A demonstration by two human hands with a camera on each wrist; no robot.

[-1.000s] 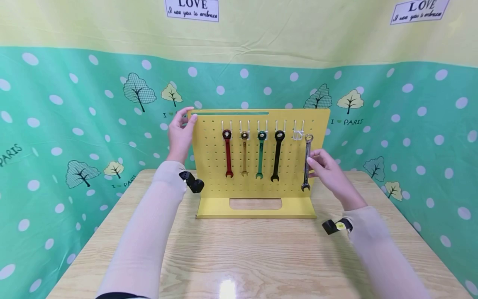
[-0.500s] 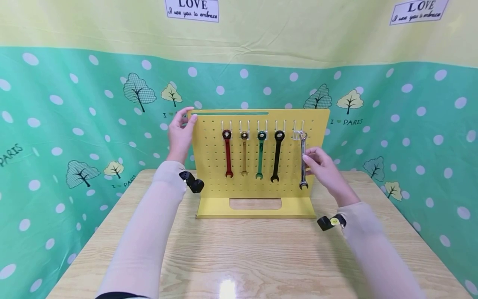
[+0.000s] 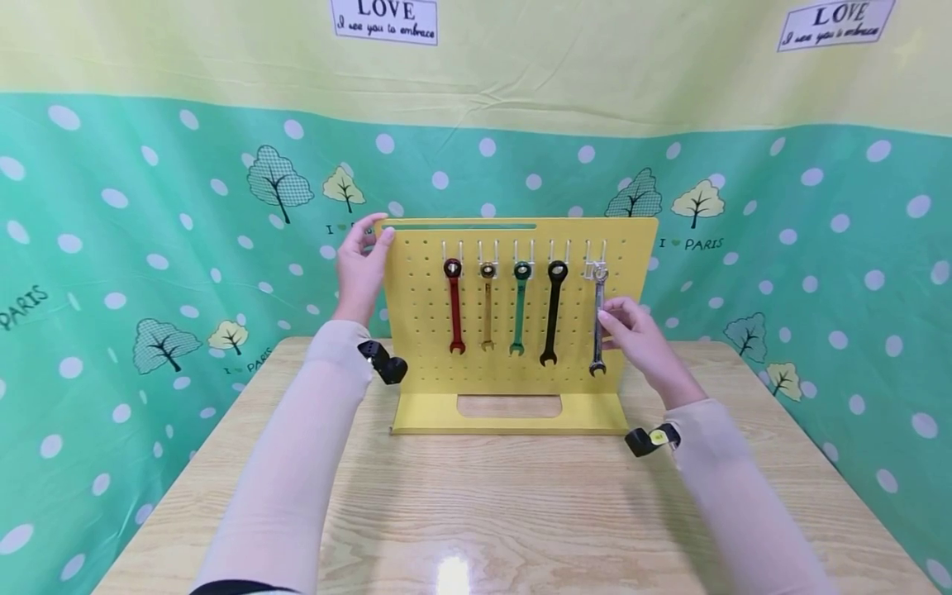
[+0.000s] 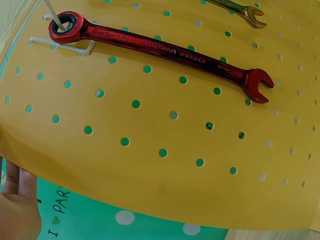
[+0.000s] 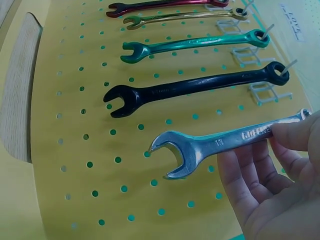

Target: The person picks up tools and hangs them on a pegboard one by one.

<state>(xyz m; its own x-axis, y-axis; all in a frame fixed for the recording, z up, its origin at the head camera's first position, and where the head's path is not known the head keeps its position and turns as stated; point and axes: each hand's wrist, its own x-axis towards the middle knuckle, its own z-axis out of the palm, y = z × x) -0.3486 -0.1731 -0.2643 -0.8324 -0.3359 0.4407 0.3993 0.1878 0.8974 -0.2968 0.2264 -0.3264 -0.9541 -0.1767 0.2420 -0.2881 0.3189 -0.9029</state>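
My right hand [image 3: 632, 335] pinches a silver combination wrench [image 3: 598, 326] by its shaft, thumb in front and fingers behind. The wrench hangs upright, ring end up beside a white wire hook [image 3: 592, 269] and open jaw down. In the right wrist view the silver wrench [image 5: 210, 147] shows the number 13, its ring end partly cut off by the frame. My left hand [image 3: 362, 268] grips the top left corner of the yellow pegboard [image 3: 416, 364], thumb on the front face. Black [image 3: 554, 314], green [image 3: 520, 310], gold [image 3: 487, 310] and red [image 3: 455, 310] wrenches hang on hooks.
The pegboard stands on a wood-grain table [image 3: 476, 504], its base flange [image 3: 431, 413] reaching toward me. Behind it hangs a green and yellow curtain [image 3: 476, 173] with dots and trees. A black wrist camera [image 3: 653, 440] is strapped on my right wrist.
My right hand has moved the silver wrench left, bringing its ring end from the right of the last hook to overlapping it. My left hand keeps its place on the corner.
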